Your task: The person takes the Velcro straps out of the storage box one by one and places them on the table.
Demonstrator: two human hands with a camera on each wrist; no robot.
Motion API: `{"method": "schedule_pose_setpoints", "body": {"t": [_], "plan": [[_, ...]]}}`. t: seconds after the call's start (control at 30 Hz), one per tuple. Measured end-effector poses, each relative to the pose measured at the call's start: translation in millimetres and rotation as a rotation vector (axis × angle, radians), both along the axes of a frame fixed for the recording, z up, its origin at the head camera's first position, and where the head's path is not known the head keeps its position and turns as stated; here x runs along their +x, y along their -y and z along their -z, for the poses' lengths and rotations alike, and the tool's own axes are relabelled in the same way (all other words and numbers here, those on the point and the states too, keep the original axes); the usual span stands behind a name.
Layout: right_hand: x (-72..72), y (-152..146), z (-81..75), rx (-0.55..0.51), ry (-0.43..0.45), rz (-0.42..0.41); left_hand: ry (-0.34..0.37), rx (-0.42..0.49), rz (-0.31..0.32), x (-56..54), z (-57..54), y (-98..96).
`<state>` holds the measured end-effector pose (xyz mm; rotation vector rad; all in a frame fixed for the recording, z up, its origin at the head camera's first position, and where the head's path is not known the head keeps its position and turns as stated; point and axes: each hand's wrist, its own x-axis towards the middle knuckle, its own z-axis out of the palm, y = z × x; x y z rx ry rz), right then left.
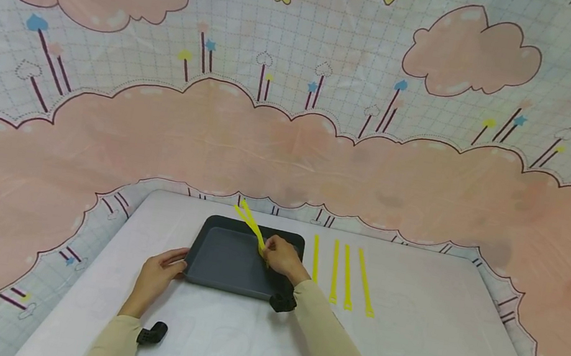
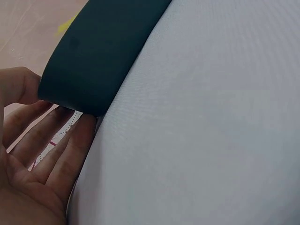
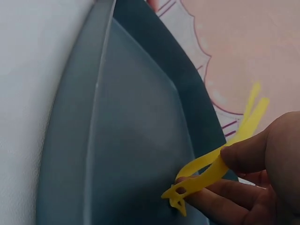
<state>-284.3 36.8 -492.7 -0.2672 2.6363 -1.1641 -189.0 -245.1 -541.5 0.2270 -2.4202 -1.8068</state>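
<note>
While my left hand [image 1: 157, 273], fingers nearly straight, touches the tray [image 1: 222, 263] at its left side, my right hand [image 1: 283, 258] pinches yellow strips [image 1: 253, 223] over it; four loose strips [image 1: 347, 278] lie rightward.

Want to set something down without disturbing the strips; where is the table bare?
Bare: white table between the rightmost yellow strip and the table's right edge; also between the sleeves, nearer than the tray. Crowded: the tray, left hand at its rim, right hand holding strips over it, and four strips beside it.
</note>
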Motion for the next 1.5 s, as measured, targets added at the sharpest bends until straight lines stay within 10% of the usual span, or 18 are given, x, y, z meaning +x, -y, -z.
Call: {"method": "schedule_pose_setpoints", "body": {"t": [1.5], "plan": [[-2.5, -9.1, -18.0, -0.277, 0.265, -0.263, 0.007, 0.029, -0.005, -2.3, -4.5, 1.4]]}}
